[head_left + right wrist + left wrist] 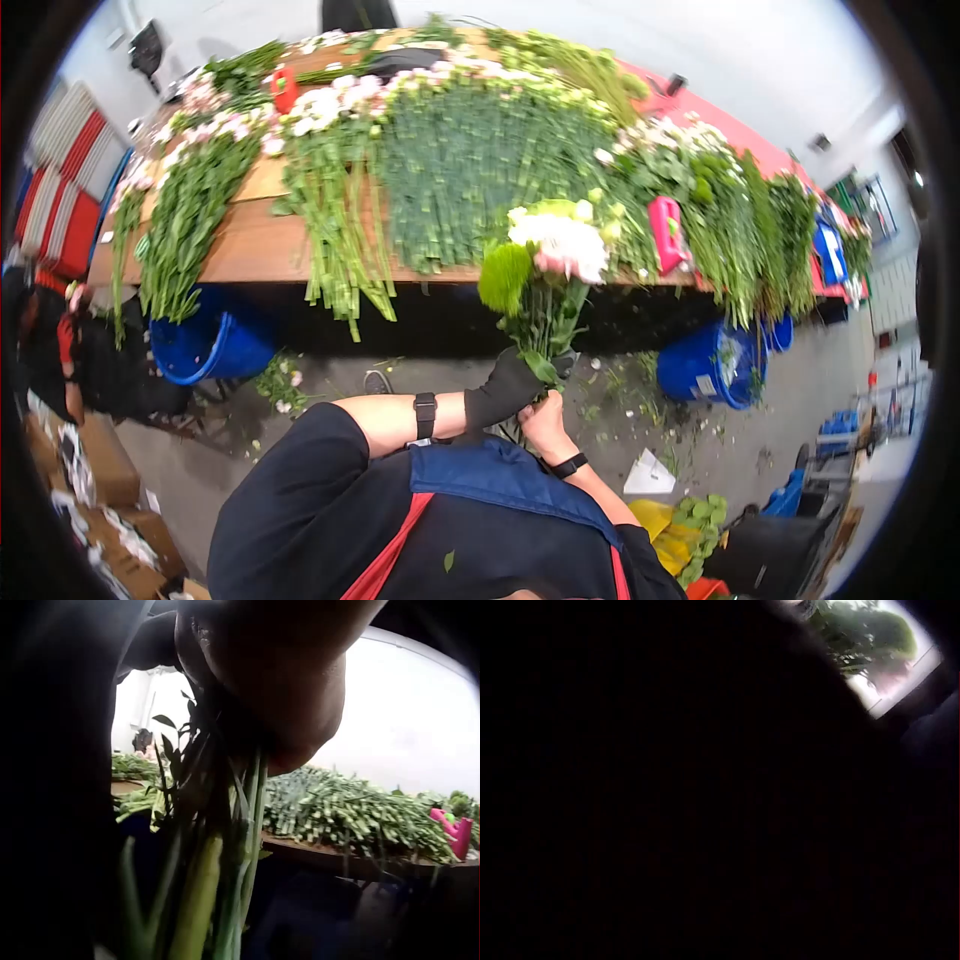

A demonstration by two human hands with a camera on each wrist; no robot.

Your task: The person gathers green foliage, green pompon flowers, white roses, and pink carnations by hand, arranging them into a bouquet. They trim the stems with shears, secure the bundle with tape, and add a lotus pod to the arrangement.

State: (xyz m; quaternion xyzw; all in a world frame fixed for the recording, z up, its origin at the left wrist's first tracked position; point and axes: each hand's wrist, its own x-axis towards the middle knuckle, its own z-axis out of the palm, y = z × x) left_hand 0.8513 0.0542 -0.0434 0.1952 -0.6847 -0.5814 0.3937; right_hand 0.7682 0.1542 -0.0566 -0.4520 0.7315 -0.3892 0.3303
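Note:
In the head view a bouquet [510, 275] stands upright in front of the chest. It has a fluffy green bloom [505, 277], pale pink and white blooms [565, 245] and leafy stems. My left hand [505, 385], in a black glove, grips the stems below the blooms. Just under it my bare right hand [546, 425] holds the lower stems. From the right wrist, curled fingers [300, 712] are close round the stems [199, 900], whose ends hang below. The left wrist view is mostly black, with the green bloom [892, 636] blurred at top right.
Rows of cut flowers [490, 170] cover the wooden table [255, 240] ahead. A pink tool [667, 235] lies among them at right. Blue buckets [205, 345] stand under the table's edge. Leaf scraps litter the floor. Another person's gloved arm [68, 350] shows at left.

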